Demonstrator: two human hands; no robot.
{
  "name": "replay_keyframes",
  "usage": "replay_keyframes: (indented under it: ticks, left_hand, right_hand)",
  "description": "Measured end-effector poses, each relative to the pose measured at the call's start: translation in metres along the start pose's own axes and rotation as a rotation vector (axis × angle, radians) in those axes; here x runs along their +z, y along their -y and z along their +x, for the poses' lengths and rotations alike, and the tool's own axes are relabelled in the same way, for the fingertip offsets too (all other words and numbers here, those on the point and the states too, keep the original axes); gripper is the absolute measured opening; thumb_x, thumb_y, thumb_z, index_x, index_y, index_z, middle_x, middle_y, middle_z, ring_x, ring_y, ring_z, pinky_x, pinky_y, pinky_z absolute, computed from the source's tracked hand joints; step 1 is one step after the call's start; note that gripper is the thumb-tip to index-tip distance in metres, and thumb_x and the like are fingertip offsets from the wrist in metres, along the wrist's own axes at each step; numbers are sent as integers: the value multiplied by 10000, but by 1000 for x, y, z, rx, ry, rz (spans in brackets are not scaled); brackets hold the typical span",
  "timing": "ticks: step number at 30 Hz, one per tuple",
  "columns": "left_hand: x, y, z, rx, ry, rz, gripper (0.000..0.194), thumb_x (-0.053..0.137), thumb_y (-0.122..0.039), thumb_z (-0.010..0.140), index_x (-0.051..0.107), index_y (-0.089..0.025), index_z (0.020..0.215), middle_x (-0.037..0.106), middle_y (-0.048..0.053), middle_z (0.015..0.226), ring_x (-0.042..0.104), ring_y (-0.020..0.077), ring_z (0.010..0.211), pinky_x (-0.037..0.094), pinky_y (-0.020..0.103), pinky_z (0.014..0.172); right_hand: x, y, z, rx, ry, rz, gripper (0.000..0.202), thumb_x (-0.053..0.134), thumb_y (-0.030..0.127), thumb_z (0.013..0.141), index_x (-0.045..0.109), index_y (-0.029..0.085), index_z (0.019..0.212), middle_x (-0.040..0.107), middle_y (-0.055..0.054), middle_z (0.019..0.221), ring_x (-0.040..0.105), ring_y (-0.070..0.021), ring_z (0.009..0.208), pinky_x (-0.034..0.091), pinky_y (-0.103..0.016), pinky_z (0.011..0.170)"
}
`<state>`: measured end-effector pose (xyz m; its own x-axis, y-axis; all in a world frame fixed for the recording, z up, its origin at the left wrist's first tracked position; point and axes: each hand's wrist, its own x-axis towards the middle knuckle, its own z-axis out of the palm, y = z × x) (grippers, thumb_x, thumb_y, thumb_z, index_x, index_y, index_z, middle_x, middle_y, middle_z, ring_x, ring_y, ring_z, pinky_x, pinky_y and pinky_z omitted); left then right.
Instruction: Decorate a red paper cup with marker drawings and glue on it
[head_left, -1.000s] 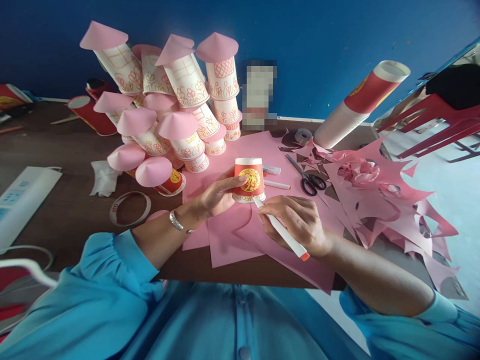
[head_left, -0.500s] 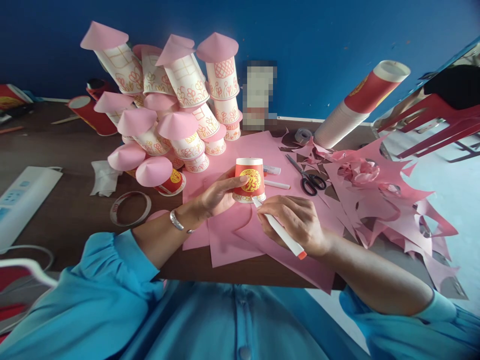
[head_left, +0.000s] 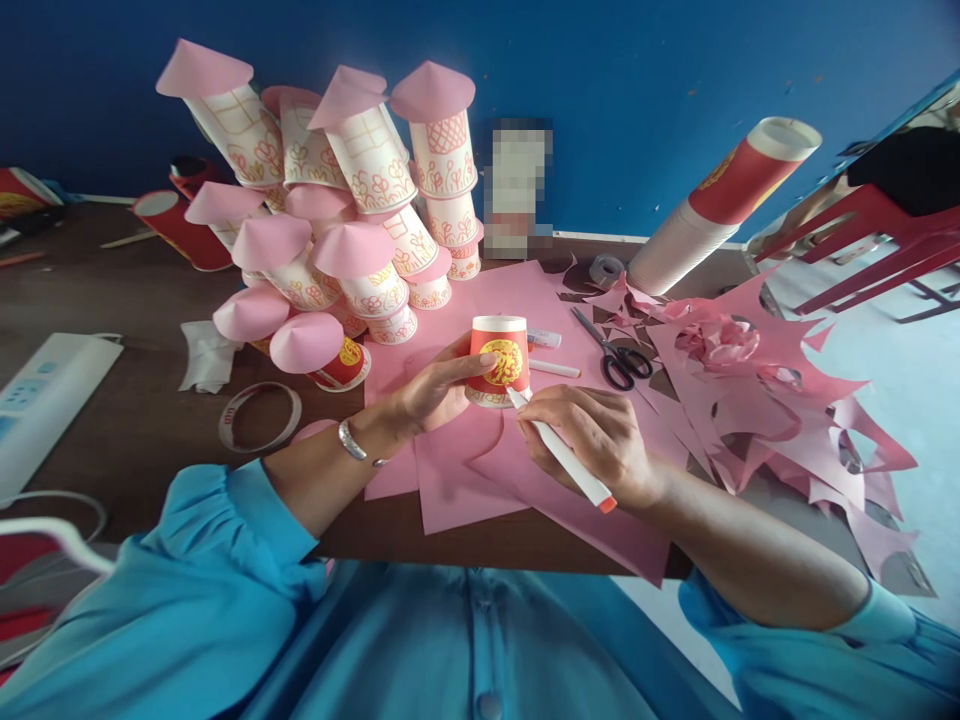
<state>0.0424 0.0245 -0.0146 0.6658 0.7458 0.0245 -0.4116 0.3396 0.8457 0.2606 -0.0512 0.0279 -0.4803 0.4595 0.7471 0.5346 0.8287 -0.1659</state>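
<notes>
1. Our left hand (head_left: 435, 388) holds a red paper cup (head_left: 499, 361) upside down; the thumb lies on the near side of the cup and the fingers close around its far side, so the grip is clamped on the cup.
2. The cup is just above the pink paper (head_left: 480, 470), in the middle of the table, with its wide mouth facing down and a yellow emblem turned toward us.
3. Our right hand (head_left: 592, 440) is closed on a white pen (head_left: 562, 458) with an orange end; the fingers pinch it near the front, and the orange end points back toward our body.
4. The pen tip touches the lower rim of the cup on its right side.
5. Both forearms come in from the lower corners, in blue sleeves, and the left wrist bends inward; it wears a silver bracelet (head_left: 351, 441).
6. Just behind the cup lie a small white tube (head_left: 544, 339) and black scissors (head_left: 611, 352) on the pink paper.
7. To the right there is a heap of pink scraps (head_left: 757, 380), and behind it a long leaning stack of cups (head_left: 720, 205).
8. To the left behind, a pile of decorated cups with pink cone roofs (head_left: 345, 220) stands near the blue wall (head_left: 637, 80).
9. A roll of tape (head_left: 260, 416) lies on the brown table (head_left: 112, 400), left of our left wrist.
</notes>
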Motion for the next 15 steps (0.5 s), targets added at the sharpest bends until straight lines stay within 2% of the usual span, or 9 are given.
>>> replay_keyframes:
  ticks: [5, 11, 15]
  left_hand:
    - [1, -1, 2, -2, 11, -23, 669, 880, -567, 945, 778, -199, 1493, 831, 224, 1491, 782, 472, 1422, 616, 582, 1170]
    - [4, -2, 1, 0, -4, -69, 623, 866, -553, 961, 789, -199, 1468, 835, 223, 1487, 764, 475, 1452, 630, 583, 1163]
    - [1, 0, 0, 8, -82, -145, 545, 883, -482, 953, 815, -149, 1379, 844, 242, 1455, 784, 449, 1409, 630, 550, 1158]
  right_hand:
    - [0, 0, 1, -36, -40, 4, 187, 695, 58, 1071, 648, 223, 1146, 789, 12, 838, 791, -159, 696, 644, -275, 622]
    - [0, 1, 0, -64, -66, 29, 272, 715, 14, 990, 664, 228, 1150, 789, 12, 846, 785, -162, 692, 652, -272, 626]
    - [1, 1, -1, -49, -56, 21, 272, 734, 29, 998, 659, 226, 1171, 809, -2, 879, 796, -165, 704, 663, -276, 639]
